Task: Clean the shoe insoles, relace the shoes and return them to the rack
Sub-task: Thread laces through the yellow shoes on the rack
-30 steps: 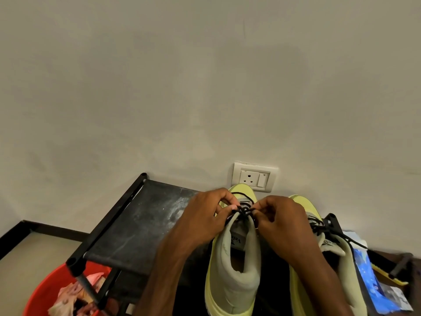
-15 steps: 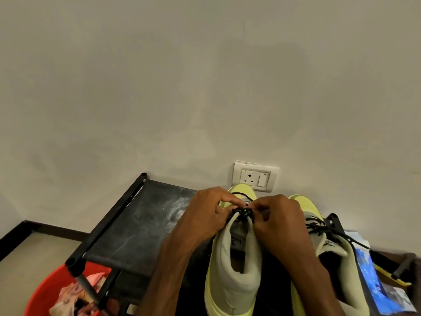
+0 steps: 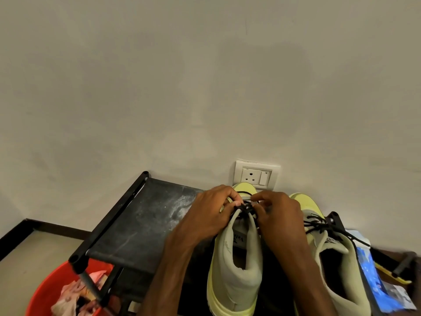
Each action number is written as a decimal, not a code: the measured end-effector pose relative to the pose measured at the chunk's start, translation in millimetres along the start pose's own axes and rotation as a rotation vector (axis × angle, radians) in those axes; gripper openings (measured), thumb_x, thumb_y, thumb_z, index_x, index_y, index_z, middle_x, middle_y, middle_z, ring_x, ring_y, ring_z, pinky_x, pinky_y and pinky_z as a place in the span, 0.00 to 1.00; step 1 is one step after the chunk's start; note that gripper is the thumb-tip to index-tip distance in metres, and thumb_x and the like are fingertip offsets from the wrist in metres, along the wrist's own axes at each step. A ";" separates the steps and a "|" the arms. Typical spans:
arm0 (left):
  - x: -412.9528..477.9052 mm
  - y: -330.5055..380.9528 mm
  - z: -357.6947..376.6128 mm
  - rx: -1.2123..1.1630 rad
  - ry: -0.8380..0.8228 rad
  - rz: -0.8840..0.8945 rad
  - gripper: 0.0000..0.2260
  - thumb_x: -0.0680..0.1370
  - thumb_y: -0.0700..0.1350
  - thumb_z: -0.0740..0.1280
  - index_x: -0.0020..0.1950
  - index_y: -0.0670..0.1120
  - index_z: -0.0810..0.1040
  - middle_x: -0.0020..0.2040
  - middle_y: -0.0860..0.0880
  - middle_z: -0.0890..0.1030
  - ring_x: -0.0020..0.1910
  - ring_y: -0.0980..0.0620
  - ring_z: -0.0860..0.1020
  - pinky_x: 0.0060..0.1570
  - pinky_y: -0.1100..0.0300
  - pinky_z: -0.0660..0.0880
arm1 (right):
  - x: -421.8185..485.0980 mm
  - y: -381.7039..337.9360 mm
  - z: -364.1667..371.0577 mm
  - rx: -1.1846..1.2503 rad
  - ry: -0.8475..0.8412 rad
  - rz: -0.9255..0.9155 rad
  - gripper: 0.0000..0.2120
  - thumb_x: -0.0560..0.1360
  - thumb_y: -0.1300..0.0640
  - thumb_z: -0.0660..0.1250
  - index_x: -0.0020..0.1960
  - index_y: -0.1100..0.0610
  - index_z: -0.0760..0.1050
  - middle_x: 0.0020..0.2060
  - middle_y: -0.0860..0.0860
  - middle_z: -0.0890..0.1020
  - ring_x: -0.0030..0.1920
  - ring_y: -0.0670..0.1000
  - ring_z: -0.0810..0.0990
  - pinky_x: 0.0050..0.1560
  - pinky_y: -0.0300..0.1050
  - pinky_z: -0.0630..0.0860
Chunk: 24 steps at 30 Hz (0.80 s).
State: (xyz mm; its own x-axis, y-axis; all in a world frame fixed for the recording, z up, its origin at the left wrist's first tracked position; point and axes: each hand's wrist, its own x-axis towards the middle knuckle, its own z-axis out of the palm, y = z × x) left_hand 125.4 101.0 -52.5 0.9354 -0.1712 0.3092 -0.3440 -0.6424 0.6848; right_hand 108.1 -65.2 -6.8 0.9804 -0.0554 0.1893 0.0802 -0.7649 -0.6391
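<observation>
Shoe in work (image 3: 237, 270) stands sole-down on the rack's top shelf (image 3: 141, 224), right of centre, with the second shoe (image 3: 330, 258) just beside it on the right. It's likely parked there so the shelf carries the weight and both hands are free for the lace.

Left hand (image 3: 205, 213) and right hand (image 3: 280, 215) meet at the top of the tongue. Fingers (image 3: 229, 196) of both are curled in, pinching the black lace (image 3: 246, 207) from opposite sides. Reads as tying off or snugging the knot; the exact strand routing is hidden under the fingertips.

Orientation: toe points away, at the wall socket (image 3: 256, 176), and the heel opening faces the person. Long axis runs person-to-wall, roughly square to the shelf's front bar. The second shoe is parallel with the same heading, its lace ends trailing off to the right.

Red tub (image 3: 45, 293) of rags sits on the floor at lower left.
</observation>
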 end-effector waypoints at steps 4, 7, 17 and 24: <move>0.4 -3.8 0.9 -0.029 0.000 0.031 0.05 0.83 0.51 0.64 0.53 0.54 0.79 0.58 0.59 0.76 0.52 0.62 0.77 0.57 0.54 0.76 | 0.7 -2.2 2.4 -0.027 -0.010 -0.044 0.08 0.77 0.61 0.74 0.51 0.51 0.88 0.48 0.51 0.88 0.44 0.52 0.85 0.50 0.50 0.83; 0.4 -5.0 0.9 -0.083 -0.016 0.045 0.04 0.83 0.51 0.64 0.52 0.56 0.79 0.59 0.60 0.76 0.55 0.60 0.78 0.57 0.53 0.78 | -0.7 1.7 2.2 0.025 0.015 -0.048 0.08 0.76 0.61 0.74 0.51 0.51 0.88 0.48 0.50 0.88 0.47 0.51 0.85 0.54 0.49 0.82; 8.0 -10.8 9.6 -0.087 0.061 -0.021 0.07 0.79 0.51 0.71 0.56 0.59 0.85 0.50 0.63 0.80 0.44 0.62 0.79 0.48 0.64 0.79 | -0.1 0.5 7.0 -0.100 -0.022 -0.042 0.05 0.81 0.58 0.66 0.51 0.54 0.81 0.50 0.52 0.83 0.49 0.55 0.81 0.45 0.44 0.69; 7.9 -6.6 9.3 -0.021 0.147 0.031 0.04 0.75 0.46 0.76 0.45 0.56 0.85 0.43 0.61 0.81 0.38 0.59 0.79 0.41 0.65 0.77 | -2.6 3.4 8.7 -0.079 -0.022 -0.055 0.05 0.82 0.58 0.65 0.52 0.56 0.79 0.50 0.53 0.83 0.50 0.55 0.80 0.48 0.46 0.71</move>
State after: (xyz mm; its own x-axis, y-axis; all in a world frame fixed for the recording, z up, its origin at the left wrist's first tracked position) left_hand 135.8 96.9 -60.7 0.9029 -0.0788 0.4225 -0.3757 -0.6223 0.6868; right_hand 107.4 -62.0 -15.9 0.9787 0.0015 0.2051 0.1202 -0.8146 -0.5675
